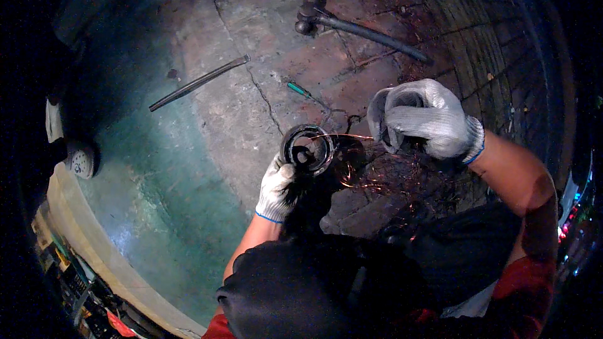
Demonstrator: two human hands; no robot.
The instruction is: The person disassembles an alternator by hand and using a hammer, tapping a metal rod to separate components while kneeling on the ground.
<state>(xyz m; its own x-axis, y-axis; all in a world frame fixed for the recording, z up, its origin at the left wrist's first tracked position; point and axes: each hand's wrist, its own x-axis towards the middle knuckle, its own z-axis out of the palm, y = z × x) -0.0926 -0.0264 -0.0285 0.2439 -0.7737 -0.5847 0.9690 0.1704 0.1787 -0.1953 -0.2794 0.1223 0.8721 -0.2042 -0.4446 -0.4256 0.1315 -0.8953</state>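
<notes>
My left hand (278, 187), in a white knit glove, grips a round, dark metal ring-shaped part (328, 145) from its lower left side. Inside the ring a dark rounded piece shows, too shadowed to name. A thin copper wire (352, 136) stretches from the ring across to my right hand (433, 119). That hand is gloved too, its fingers curled closed at the wire's end. A grey curved band (381, 113), perhaps cloth, lies about its fingers; its kind is unclear. Loose copper wire strands (370, 183) are scattered on the floor below and between the hands.
Beyond the ring lies a small screwdriver with a teal handle (298, 89). A hammer (377, 36) rests farther off, and a flat metal bar, chisel-like (200, 83), at the left. A shoe (80, 159) stands at far left; assorted tools (78, 279) fill the lower left edge.
</notes>
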